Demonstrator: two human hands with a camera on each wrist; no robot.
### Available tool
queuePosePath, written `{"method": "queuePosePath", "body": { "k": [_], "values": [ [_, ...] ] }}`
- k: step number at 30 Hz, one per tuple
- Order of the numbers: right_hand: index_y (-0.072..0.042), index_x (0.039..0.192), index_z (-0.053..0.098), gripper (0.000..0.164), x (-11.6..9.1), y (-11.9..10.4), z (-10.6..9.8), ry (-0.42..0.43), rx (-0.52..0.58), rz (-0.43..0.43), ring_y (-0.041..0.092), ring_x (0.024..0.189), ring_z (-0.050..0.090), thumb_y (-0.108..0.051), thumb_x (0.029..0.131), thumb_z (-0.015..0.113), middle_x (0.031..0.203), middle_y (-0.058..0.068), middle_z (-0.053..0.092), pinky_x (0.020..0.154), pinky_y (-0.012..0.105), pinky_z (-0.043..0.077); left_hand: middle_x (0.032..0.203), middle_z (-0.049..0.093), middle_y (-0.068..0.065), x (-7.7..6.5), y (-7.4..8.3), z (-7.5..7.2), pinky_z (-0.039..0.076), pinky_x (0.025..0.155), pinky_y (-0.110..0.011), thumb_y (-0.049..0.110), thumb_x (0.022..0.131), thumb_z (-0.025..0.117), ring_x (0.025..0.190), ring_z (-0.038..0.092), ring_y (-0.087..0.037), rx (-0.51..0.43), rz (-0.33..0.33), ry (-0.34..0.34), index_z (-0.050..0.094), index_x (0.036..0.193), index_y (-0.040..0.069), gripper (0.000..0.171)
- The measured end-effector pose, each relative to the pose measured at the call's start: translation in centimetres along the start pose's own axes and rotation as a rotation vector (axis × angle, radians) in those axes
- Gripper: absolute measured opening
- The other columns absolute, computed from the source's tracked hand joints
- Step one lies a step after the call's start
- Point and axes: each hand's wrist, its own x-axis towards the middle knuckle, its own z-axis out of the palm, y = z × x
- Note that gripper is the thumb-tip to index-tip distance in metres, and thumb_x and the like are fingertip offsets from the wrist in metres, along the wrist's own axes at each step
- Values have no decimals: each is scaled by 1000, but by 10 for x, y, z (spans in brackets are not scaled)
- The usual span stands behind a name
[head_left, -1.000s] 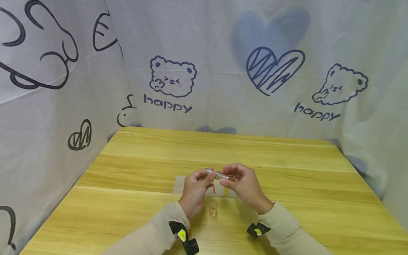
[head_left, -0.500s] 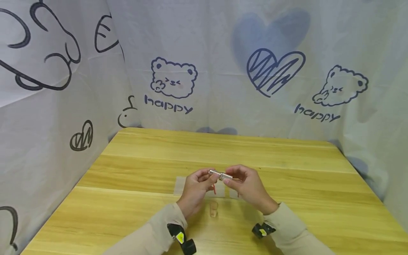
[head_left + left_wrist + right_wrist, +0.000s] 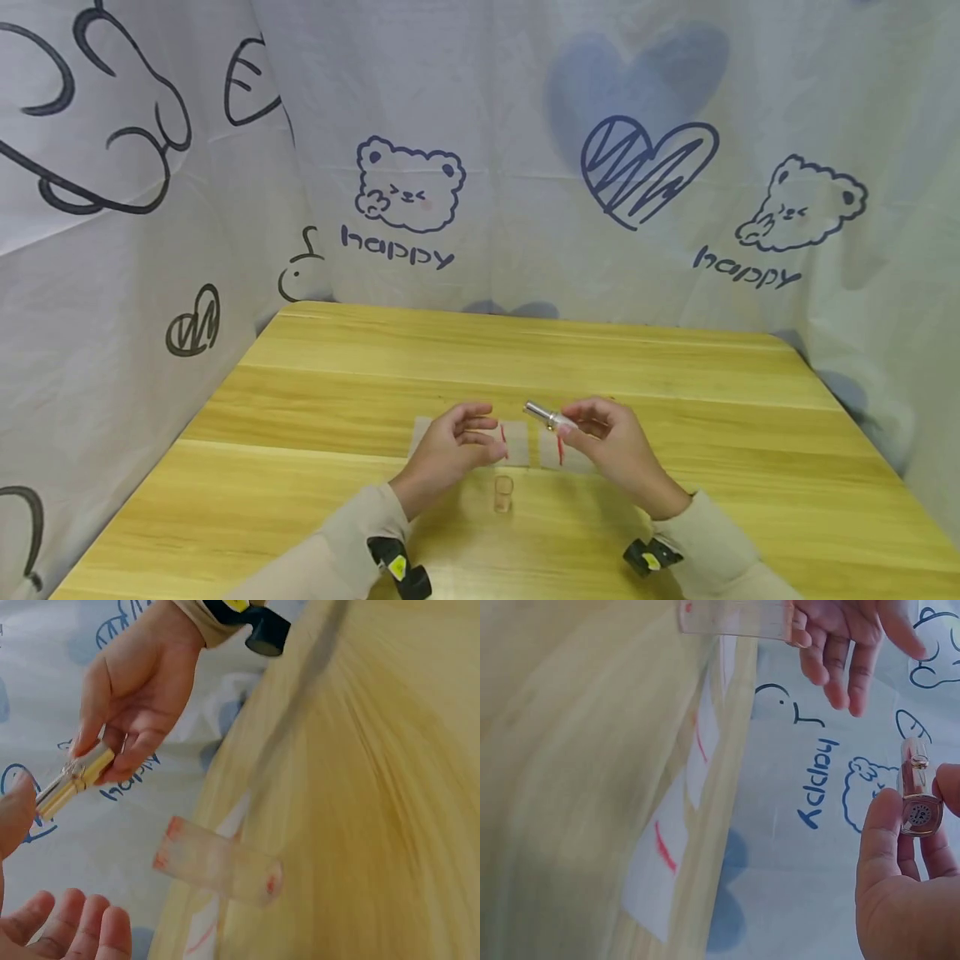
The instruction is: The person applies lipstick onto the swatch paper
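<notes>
My right hand (image 3: pixel 613 440) pinches a silvery lipstick tube (image 3: pixel 546 414) by its base, raised above the table and tilted with its narrower end up and to the left. A round mark shows on the base of the tube in the right wrist view. To the left, my left hand (image 3: pixel 450 452) is apart from the tube, fingers loosely bent with nothing in them. Between the hands and nearer to me, a clear cap (image 3: pixel 503 494) stands on the table. Red smears show on this cap (image 3: pixel 217 859) in the left wrist view.
White paper pieces (image 3: pixel 517 454) with red streaks lie in a row on the wooden table (image 3: pixel 360 517), beneath and beyond the hands. Drawn-on white cloth (image 3: pixel 517 225) hangs behind the table and at its sides.
Both hands were on the lipstick tube. My left hand has let go and moved left and slightly down. My right hand has drawn right with the tube, uncovering the red streaks on the paper.
</notes>
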Motion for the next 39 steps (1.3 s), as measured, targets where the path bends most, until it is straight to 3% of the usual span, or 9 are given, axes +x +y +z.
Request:
{"method": "queuePosePath", "body": {
  "k": [6, 11, 17, 24, 31, 39],
  "values": [
    [9, 110, 61, 25, -8, 6, -5, -13, 17, 64, 29, 95, 66, -5, 91, 68, 104, 17, 62, 76, 27, 54, 133, 51, -19, -6, -6, -4, 49, 92, -40, 15, 79, 82, 116, 53, -31, 170, -11, -63, 44, 139, 0, 73],
    [10, 108, 61, 24, -14, 13, -4, -12, 26, 107, 31, 94, 66, -5, 90, 68, 103, 17, 63, 77, 27, 55, 132, 54, -16, -10, -13, 0, 48, 93, -40, 9, 74, 85, 117, 53, -32, 252, -15, -124, 47, 137, -2, 75],
    [12, 107, 59, 23, -18, 20, -2, -29, 63, 99, 34, 92, 66, -2, 91, 67, 104, 21, 64, 78, 28, 55, 122, 59, -15, -11, -21, 5, 51, 86, -35, 2, 73, 84, 107, 59, -27, 315, -13, -169, 53, 130, -3, 65],
    [10, 107, 60, 24, -20, 22, -1, -13, 62, 113, 30, 90, 67, -5, 91, 68, 100, 17, 64, 77, 28, 55, 115, 63, -11, -12, -23, 11, 53, 82, -30, -4, 72, 81, 100, 63, -24, 324, -26, -168, 61, 120, -4, 52],
    [11, 107, 60, 26, -21, 25, 2, -27, 68, 114, 22, 89, 67, -7, 91, 68, 101, 17, 63, 77, 28, 55, 101, 66, -2, -13, -27, 11, 52, 77, -26, 2, 74, 82, 90, 61, -18, 415, 2, -173, 67, 110, -1, 40],
    [8, 109, 61, 26, -19, 19, 0, -15, 59, 128, 31, 92, 65, -10, 91, 68, 104, 16, 63, 77, 28, 55, 86, 63, 4, -8, -23, 11, 50, 70, -26, 7, 76, 82, 77, 58, -11, 468, 20, -171, 71, 95, 8, 22]
  ]
}}
